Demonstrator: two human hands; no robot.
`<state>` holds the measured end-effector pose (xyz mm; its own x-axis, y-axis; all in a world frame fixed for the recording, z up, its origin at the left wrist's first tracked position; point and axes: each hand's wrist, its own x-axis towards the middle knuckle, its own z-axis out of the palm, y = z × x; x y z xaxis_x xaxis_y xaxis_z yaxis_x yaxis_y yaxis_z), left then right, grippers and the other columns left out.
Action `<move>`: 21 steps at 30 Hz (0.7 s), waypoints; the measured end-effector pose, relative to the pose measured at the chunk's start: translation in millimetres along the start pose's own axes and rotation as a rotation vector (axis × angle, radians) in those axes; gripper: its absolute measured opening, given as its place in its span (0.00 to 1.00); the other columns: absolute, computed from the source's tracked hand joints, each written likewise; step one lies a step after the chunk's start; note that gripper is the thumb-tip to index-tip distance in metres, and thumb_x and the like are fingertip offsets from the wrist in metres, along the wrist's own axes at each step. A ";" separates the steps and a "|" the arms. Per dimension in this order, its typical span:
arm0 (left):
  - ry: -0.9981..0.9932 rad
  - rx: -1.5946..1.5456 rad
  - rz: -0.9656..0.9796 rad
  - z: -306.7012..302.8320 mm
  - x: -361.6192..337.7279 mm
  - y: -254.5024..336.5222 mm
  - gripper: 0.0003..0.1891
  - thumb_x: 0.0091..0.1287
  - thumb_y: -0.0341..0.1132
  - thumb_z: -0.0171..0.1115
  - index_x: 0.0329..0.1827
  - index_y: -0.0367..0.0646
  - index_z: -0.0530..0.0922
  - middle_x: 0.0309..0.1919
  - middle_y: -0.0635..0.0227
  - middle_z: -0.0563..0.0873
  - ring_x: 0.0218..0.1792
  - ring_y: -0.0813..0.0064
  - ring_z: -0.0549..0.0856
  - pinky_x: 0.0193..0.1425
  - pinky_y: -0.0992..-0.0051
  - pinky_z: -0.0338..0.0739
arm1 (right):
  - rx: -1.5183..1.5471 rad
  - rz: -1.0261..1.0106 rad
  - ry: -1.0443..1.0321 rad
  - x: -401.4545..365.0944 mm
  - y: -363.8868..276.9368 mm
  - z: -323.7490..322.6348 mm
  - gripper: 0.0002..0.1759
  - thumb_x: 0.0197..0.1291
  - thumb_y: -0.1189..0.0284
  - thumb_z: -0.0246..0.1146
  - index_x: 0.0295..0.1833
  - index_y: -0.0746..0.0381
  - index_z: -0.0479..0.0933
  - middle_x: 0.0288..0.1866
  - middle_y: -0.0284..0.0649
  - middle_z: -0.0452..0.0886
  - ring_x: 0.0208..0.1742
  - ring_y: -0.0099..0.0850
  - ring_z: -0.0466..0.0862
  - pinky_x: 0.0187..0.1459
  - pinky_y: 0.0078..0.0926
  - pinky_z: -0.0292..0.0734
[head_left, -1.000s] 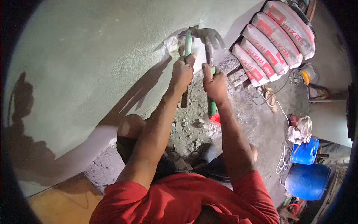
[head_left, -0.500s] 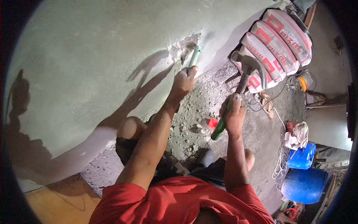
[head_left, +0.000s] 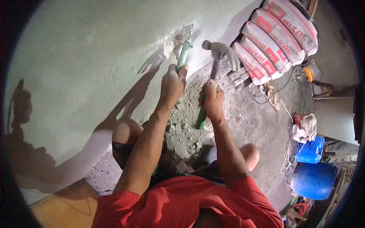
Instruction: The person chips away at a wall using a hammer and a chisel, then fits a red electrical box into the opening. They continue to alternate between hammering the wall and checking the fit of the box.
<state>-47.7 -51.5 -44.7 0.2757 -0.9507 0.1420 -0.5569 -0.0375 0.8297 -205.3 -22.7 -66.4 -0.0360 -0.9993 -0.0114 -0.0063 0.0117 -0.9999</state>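
The left hand (head_left: 173, 85) is gripping a green, bar-shaped hand tool (head_left: 183, 56), whose upper end is showing in front of a rough, broken hollow (head_left: 178, 37) in the grey-green plastered wall (head_left: 91, 60). The right hand (head_left: 213, 100) is clasping a claw hammer (head_left: 215, 70) with a dark head and green grip, its head hanging apart from the tool. Good blows probably call for meeting that end squarely, the left thumb lying well below.
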 end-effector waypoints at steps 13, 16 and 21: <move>0.140 -0.293 0.083 35.1 30.4 -25.4 0.25 0.72 0.53 0.61 0.44 0.34 0.79 0.27 0.56 0.84 0.28 0.61 0.84 0.34 0.63 0.77 | -0.287 -0.342 0.070 -43.9 -16.1 -48.3 0.22 0.74 0.53 0.57 0.37 0.63 0.74 0.23 0.33 0.74 0.23 0.21 0.74 0.25 0.23 0.70; 0.189 -0.378 0.003 35.5 33.9 -17.0 0.21 0.67 0.47 0.70 0.33 0.34 0.80 0.20 0.67 0.79 0.24 0.75 0.77 0.32 0.69 0.73 | -0.308 -0.346 0.099 -48.2 -22.9 -49.5 0.18 0.63 0.59 0.68 0.40 0.64 0.79 0.29 0.37 0.81 0.31 0.27 0.81 0.36 0.30 0.78; 0.111 -0.411 -0.077 47.0 45.5 -26.1 0.20 0.68 0.46 0.69 0.28 0.37 0.78 0.18 0.76 0.72 0.21 0.81 0.70 0.27 0.73 0.68 | -0.420 -0.519 -0.121 -35.3 -14.3 -56.2 0.21 0.54 0.59 0.74 0.43 0.63 0.79 0.36 0.45 0.84 0.34 0.39 0.86 0.37 0.34 0.80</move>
<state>-57.5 -108.3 -85.2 0.3996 -0.9101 0.1095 -0.1795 0.0395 0.9830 -260.1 14.4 -51.3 0.1885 -0.8757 0.4445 -0.3809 -0.4824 -0.7888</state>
